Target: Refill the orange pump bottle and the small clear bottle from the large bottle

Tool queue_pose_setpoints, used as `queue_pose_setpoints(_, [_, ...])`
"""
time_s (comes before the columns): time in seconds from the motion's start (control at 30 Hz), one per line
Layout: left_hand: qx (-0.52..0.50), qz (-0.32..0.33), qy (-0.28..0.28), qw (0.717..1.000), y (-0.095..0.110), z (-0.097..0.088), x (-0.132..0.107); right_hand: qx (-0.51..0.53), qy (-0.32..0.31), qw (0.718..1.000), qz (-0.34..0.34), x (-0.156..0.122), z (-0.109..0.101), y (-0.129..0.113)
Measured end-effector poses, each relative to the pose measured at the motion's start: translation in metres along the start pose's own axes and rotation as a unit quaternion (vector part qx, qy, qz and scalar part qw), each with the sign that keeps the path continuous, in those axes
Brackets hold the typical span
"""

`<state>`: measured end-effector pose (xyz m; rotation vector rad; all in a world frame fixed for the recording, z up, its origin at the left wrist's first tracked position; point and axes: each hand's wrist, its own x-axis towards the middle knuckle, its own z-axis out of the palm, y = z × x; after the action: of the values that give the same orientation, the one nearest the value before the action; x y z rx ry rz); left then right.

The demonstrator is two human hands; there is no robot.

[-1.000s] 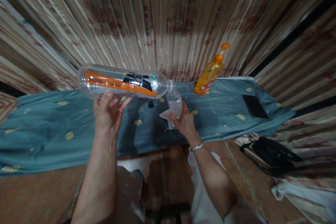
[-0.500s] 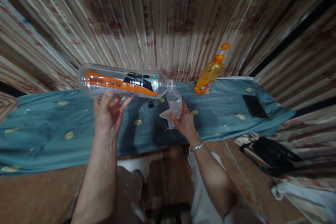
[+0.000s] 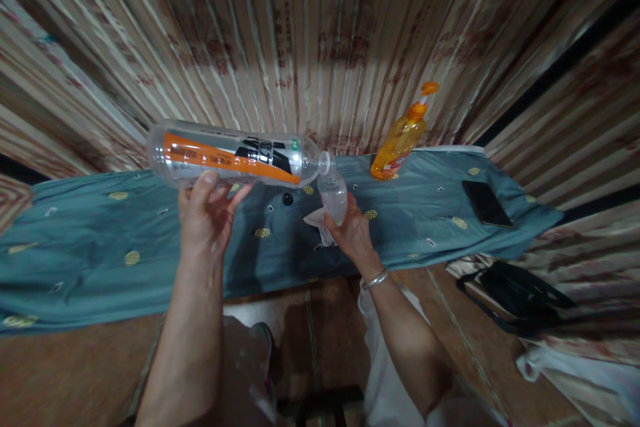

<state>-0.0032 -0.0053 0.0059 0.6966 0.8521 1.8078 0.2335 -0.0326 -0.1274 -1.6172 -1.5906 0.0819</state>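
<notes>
My left hand (image 3: 207,213) is closed around the lower side of a large clear plastic bottle (image 3: 233,155) with an orange, silver and black label. The bottle lies nearly level in the air, its neck pointing right. My right hand (image 3: 353,230) grips a small clear plastic bottle (image 3: 334,197), tilted with its top toward the large bottle's neck. The two mouths meet; whether liquid passes between them I cannot make out. Beneath the small bottle, a pale cloth or tissue (image 3: 317,221) rests on the table. A small black cap (image 3: 287,199) lies below the large bottle.
A teal patterned cloth (image 3: 150,220) covers the narrow table. An orange pump bottle (image 3: 400,143) stands at its back right, and a black phone (image 3: 486,203) lies near the right end. Striped curtains (image 3: 320,47) hang behind. A black bag (image 3: 520,293) sits low at the right.
Almost nothing differs. The large bottle's base end has risen very slightly; both hands keep their hold and place.
</notes>
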Motion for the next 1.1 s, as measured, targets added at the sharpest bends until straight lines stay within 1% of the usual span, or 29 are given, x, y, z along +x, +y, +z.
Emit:
queue_pose_setpoints(0.37, [-0.006, 0.003, 0.001, 1.000, 0.0004, 0.0018, -0.0006, -0.013, -0.013, 1.000, 0.004, 0.0005, -0.0016, -0.0007])
queue_pose_setpoints(0.63, [-0.003, -0.001, 0.003, 1.000, 0.0012, 0.0015, -0.0004, -0.010, -0.006, 1.000, 0.002, 0.0005, -0.0008, -0.0002])
queue_pose_setpoints(0.83, [-0.001, -0.002, -0.003, 1.000, 0.0014, 0.0008, -0.0005, -0.002, -0.002, 1.000, 0.002, 0.0003, -0.0006, 0.0004])
queue_pose_setpoints(0.93, [0.006, 0.004, -0.016, 1.000, 0.0003, -0.0010, -0.0003, -0.001, 0.001, 1.000, 0.003, 0.0005, -0.0003, 0.0007])
queue_pose_setpoints(1.1, [0.008, 0.013, -0.023, 1.000, -0.0022, -0.0030, 0.0006, -0.009, -0.011, 1.000, 0.007, 0.0006, -0.0006, 0.0007])
